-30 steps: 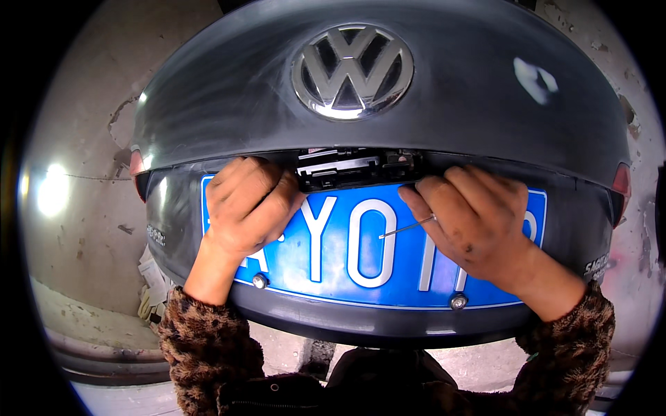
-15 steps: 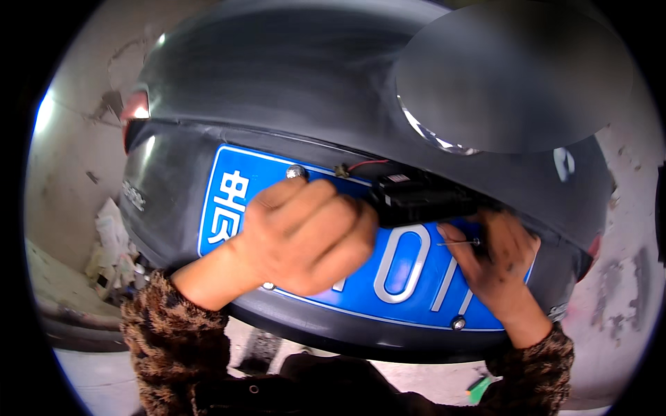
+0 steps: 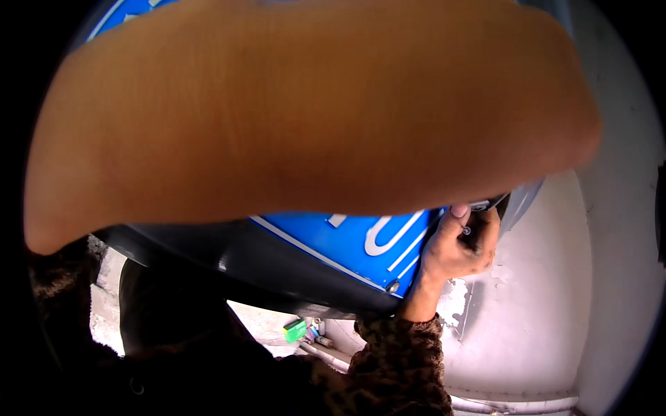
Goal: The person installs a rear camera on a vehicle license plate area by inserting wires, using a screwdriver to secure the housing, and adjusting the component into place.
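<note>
My left hand and forearm (image 3: 312,111) loom very close, blurred, across the upper part of the view. Its fingers cannot be made out, and it covers most of the car's rear. Below it shows the lower right part of a blue licence plate (image 3: 361,262) with raised white characters. A bolt (image 3: 393,286) sits at its lower corner. By the plate's right end my right hand (image 3: 461,249) is closed, a small screw (image 3: 466,231) between its curled fingers. Its thumb tip is beside a small dark and silvery part (image 3: 479,206), partly hidden.
The dark bumper (image 3: 201,256) curves under the plate. A pale wall (image 3: 617,208) stands to the right. On the floor beyond my right sleeve (image 3: 395,360) lie a green box (image 3: 295,331) and several small items.
My left hand has risen from the plate toward my head and now blocks the view. The view has shifted; my right hand is now at the plate's right end, still with the screw.
</note>
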